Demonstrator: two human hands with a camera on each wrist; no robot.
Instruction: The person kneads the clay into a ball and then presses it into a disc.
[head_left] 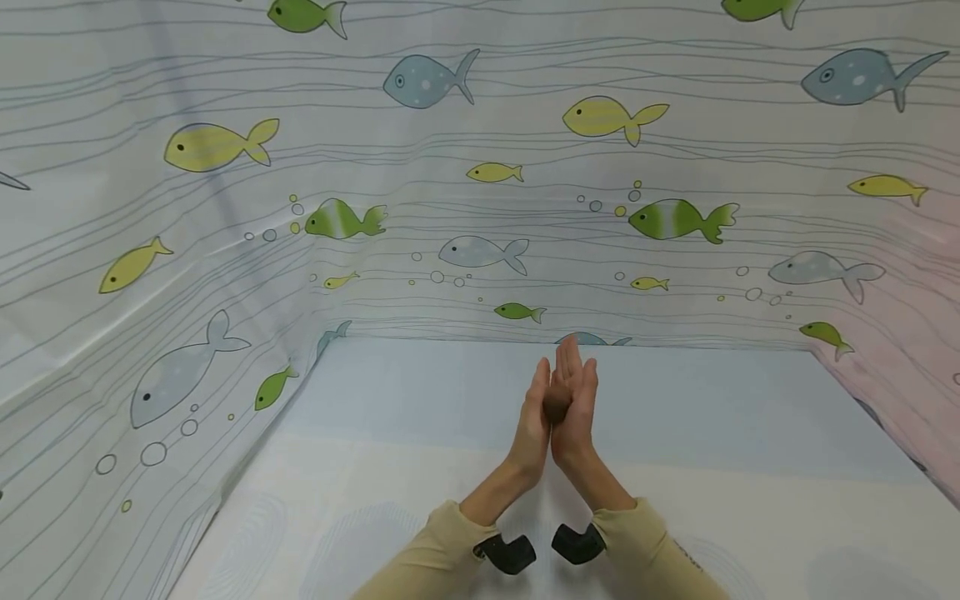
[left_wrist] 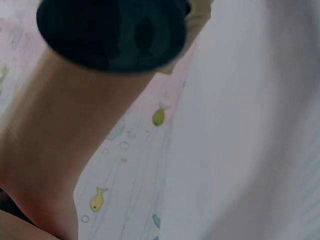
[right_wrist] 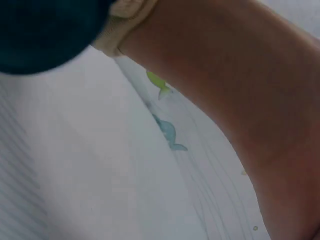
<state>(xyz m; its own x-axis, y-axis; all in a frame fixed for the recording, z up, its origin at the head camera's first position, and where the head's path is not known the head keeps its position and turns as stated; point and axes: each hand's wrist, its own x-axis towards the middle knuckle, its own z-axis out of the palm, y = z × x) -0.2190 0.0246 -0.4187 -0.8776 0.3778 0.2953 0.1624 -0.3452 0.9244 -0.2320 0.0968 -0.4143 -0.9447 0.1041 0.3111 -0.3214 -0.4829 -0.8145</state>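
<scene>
A small brown ball (head_left: pixel 557 404) sits between the two palms in the head view. My left hand (head_left: pixel 532 427) presses on it from the left, its fingers fairly straight and pointing away from me. From the other side my right hand (head_left: pixel 577 417) faces it, fingers extended, with the palm partly turned up. The heels of both hands are close together. Each wrist view is mostly filled by a bare forearm (left_wrist: pixel 75 115) and a dark rounded device, and the ball cannot be made out clearly there.
Beneath the hands lies a white and pale blue table surface (head_left: pixel 420 392). A fish-patterned curtain (head_left: pixel 480 208) stands behind it and along both sides. Black wrist devices (head_left: pixel 510 554) hang below the beige sleeves (head_left: pixel 431 550).
</scene>
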